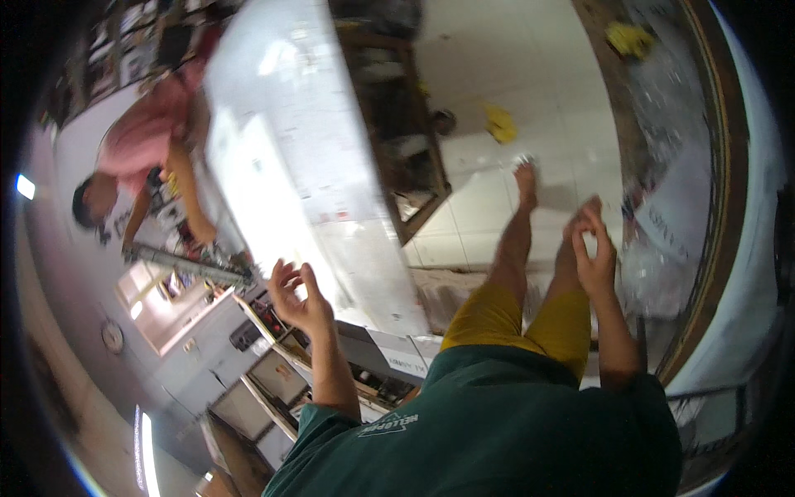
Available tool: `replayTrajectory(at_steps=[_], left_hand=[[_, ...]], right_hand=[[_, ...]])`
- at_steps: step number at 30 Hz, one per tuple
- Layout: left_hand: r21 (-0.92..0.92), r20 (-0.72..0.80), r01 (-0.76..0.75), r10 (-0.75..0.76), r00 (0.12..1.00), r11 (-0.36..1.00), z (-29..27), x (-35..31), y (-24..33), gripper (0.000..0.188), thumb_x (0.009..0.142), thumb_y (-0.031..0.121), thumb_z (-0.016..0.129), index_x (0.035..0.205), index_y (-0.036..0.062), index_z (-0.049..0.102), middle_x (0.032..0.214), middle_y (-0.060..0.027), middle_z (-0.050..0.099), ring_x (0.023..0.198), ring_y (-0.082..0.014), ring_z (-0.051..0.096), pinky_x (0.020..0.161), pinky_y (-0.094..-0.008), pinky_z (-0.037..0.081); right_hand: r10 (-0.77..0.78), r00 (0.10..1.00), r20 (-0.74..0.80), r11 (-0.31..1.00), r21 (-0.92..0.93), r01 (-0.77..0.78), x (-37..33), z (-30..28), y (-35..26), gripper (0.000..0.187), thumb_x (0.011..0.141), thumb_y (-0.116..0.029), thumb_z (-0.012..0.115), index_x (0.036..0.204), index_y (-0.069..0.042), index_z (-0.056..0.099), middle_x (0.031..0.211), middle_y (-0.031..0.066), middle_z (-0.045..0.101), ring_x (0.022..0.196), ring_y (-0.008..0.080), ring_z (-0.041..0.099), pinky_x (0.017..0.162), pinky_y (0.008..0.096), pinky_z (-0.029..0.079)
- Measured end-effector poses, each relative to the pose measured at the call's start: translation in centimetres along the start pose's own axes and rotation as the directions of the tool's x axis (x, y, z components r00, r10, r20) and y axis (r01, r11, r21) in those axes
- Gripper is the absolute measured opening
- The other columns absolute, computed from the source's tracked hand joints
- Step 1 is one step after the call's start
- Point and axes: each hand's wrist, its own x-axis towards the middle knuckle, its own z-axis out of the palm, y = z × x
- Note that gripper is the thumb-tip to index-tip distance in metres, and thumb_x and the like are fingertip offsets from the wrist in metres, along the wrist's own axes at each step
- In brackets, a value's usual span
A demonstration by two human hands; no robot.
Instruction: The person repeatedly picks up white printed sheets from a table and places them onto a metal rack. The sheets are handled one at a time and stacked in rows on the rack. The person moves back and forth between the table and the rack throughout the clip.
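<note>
My left hand (301,300) is raised beside the edge of a long white table (356,261), its fingers loosely curled and apart, with nothing seen in it. A bright white sheet (263,186) lies along that tabletop. My right hand (595,253) hangs in the air in front of my right leg. Its thumb and fingers curve round a gap, the tips close together, and I make out nothing held there. Neither hand appears to touch the table.
Across the table a person in a pink top (149,124) leans over a long metal frame (186,263). A dark wooden shelf (406,124) stands under the table. Yellow scraps (499,124) lie on the tiled floor (476,195). Clear plastic wrapping (662,108) piles up at the right.
</note>
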Motion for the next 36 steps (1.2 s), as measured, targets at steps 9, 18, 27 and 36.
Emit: replayTrajectory(at_steps=[9,18,27,36], left_hand=[[-0.797,0.474,0.03,-0.594,0.651,-0.603,-3.9,6.0,-7.4,0.112,0.06,0.049,0.071,0.133,0.0005,0.001,0.128,-0.0222,0.026,0.11,-0.0328,0.043,0.094,-0.0363,0.041],[-0.695,0.663,0.134,-0.556,0.501,-0.707,3.3,10.7,-11.1,0.088,0.075,0.033,0.065,0.13,-0.0036,0.006,0.121,-0.0216,0.033,0.099,-0.0297,0.05,0.085,-0.0288,0.048],[0.392,0.026,0.087,-0.106,0.994,0.916,0.9,14.6,-11.6,0.026,0.071,0.019,0.06,0.093,0.0042,0.057,0.081,-0.0109,0.06,0.077,-0.0263,0.057,0.067,-0.0383,0.045],[0.321,0.154,-0.166,0.122,0.98,0.932,1.8,14.0,-11.0,0.019,0.072,0.014,0.055,0.089,0.0062,0.06,0.072,-0.0117,0.06,0.067,-0.0271,0.058,0.061,-0.0369,0.047]], right_hand=[[-0.127,0.988,0.088,0.992,0.027,0.125,-1.2,-2.2,-12.1,0.029,0.083,-0.015,0.052,0.11,-0.004,0.051,0.086,0.0078,0.057,0.082,0.0161,0.053,0.073,0.0299,0.041],[-0.354,0.935,0.025,0.935,-0.017,0.355,-1.9,-5.1,-21.5,0.023,0.082,-0.01,0.054,0.103,0.0,0.054,0.092,0.0103,0.057,0.087,0.0176,0.054,0.079,0.0296,0.041],[-0.389,0.914,0.112,0.911,-0.097,0.4,-4.3,-4.4,-24.6,0.015,0.079,-0.009,0.056,0.091,0.0,0.058,0.085,0.0108,0.06,0.08,0.0176,0.057,0.074,0.0282,0.043],[-0.483,0.874,0.063,0.866,-0.117,0.487,-4.5,-3.9,-25.1,0.016,0.078,-0.009,0.057,0.092,0.0,0.059,0.086,0.0097,0.06,0.08,0.0181,0.057,0.074,0.0288,0.044]])
